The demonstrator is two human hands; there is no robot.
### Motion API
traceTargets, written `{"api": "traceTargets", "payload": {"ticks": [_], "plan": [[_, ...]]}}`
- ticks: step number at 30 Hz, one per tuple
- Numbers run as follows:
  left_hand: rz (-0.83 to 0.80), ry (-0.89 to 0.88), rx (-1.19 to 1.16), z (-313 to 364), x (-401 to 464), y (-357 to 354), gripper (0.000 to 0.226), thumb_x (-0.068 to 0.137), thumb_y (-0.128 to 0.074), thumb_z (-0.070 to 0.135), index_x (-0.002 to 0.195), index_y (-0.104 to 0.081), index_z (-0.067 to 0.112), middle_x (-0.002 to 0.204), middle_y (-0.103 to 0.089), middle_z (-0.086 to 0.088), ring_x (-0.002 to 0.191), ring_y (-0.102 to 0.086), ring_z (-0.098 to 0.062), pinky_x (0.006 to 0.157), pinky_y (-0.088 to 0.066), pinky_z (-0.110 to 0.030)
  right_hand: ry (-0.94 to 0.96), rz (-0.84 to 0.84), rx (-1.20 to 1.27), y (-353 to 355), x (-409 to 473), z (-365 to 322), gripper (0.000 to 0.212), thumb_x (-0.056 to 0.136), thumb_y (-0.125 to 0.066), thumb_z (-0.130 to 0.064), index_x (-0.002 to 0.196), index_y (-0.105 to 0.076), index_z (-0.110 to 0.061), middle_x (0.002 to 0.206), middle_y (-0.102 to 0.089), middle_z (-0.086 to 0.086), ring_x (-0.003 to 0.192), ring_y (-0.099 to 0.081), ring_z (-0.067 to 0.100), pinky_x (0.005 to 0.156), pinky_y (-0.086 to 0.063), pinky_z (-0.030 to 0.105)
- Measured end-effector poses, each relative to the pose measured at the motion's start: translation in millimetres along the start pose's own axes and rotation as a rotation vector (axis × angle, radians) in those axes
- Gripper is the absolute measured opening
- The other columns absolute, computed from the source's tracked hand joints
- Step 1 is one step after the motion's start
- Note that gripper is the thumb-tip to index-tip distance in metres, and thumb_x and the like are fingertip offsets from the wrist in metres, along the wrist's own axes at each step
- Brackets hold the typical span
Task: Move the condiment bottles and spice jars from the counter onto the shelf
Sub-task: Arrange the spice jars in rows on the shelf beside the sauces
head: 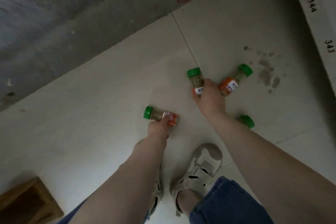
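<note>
Several green-capped spice jars with orange labels are in view above a pale tiled floor. My left hand (157, 129) grips one jar (160, 116), held sideways with its cap to the left. My right hand (209, 99) grips a second jar (196, 80) with its cap up. A third jar (234, 80) lies just right of that hand, touching it; whether the fingers hold it too is hidden. A fourth jar's green cap (246, 121) shows behind my right forearm, the rest of it hidden.
A rough grey concrete wall (63, 23) runs along the upper left. A white panel (323, 14) printed with numbers stands at the right. A wooden box corner (27, 203) sits at the lower left. My beige shoes (200, 171) and jeans are below. Dark stains (267, 72) mark the floor.
</note>
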State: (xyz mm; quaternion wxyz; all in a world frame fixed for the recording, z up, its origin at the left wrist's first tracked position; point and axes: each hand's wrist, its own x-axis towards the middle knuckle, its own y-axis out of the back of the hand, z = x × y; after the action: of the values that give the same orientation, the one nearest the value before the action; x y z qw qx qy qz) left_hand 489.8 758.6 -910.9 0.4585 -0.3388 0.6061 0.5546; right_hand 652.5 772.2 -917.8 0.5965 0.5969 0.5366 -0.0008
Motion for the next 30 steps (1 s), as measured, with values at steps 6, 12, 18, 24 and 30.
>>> {"api": "traceTargets", "payload": {"ticks": [6, 12, 18, 24, 30], "plan": [[-0.021, -0.032, -0.179, 15.0, -0.7, -8.9, 0.021, 0.086, -0.070, 0.020, 0.096, -0.058, 0.006, 0.078, -0.060, -0.006, 0.067, -0.059, -0.016, 0.072, -0.055, -0.032, -0.038, -0.013, 0.014, 0.9, 0.8, -2.9, 0.045, 0.084, -0.067, -0.031, 0.117, -0.053, -0.004, 0.119, -0.054, 0.016, 0.109, -0.054, 0.033, 0.080, -0.045, 0.037], [-0.054, -0.125, -0.070, 30.4, -67.1, 19.3, 0.042, 0.085, -0.071, 0.025, 0.113, -0.059, -0.004, 0.106, -0.065, -0.017, 0.090, -0.064, -0.027, 0.053, -0.054, -0.019, -0.167, -0.065, 0.323, 51.1, -58.2, -9.4, 0.042, 0.075, -0.077, -0.027, 0.108, -0.061, -0.007, 0.107, -0.064, 0.014, 0.093, -0.062, 0.031, 0.074, -0.048, 0.034], [-0.110, -0.234, 0.187, 52.5, -212.5, 81.1, 0.032, 0.083, -0.073, 0.024, 0.102, -0.060, 0.002, 0.101, -0.067, -0.020, 0.086, -0.063, -0.031, 0.084, -0.053, -0.044, -0.266, -0.084, 0.572, 158.0, -172.9, -30.3, 0.020, 0.072, -0.080, -0.020, 0.086, -0.071, -0.009, 0.084, -0.073, 0.006, 0.072, -0.065, 0.021, 0.064, -0.046, 0.028], [-0.226, -0.377, 0.302, 73.6, -387.3, 131.7, 0.035, 0.078, -0.077, 0.024, 0.103, -0.060, 0.005, 0.102, -0.068, -0.016, 0.080, -0.067, -0.024, 0.069, -0.055, -0.028, -0.307, 0.060, 0.818, 283.8, -300.4, -55.4, 0.026, 0.070, -0.083, -0.017, 0.071, -0.057, -0.021, 0.074, -0.066, 0.002, 0.061, -0.058, 0.011, 0.054, -0.043, 0.015], [-0.426, -0.580, 0.455, 75.0, -532.7, 174.1, 0.026, 0.078, -0.078, 0.019, 0.095, -0.063, 0.006, 0.083, -0.068, -0.010, 0.059, -0.066, -0.010, 0.049, -0.052, -0.016, -0.348, 0.212, 0.975, 374.8, -427.0, -65.2, 0.031, 0.071, -0.083, -0.031, 0.075, -0.058, -0.013, 0.070, -0.064, -0.001, 0.065, -0.058, 0.015, 0.054, -0.042, 0.018]]}}
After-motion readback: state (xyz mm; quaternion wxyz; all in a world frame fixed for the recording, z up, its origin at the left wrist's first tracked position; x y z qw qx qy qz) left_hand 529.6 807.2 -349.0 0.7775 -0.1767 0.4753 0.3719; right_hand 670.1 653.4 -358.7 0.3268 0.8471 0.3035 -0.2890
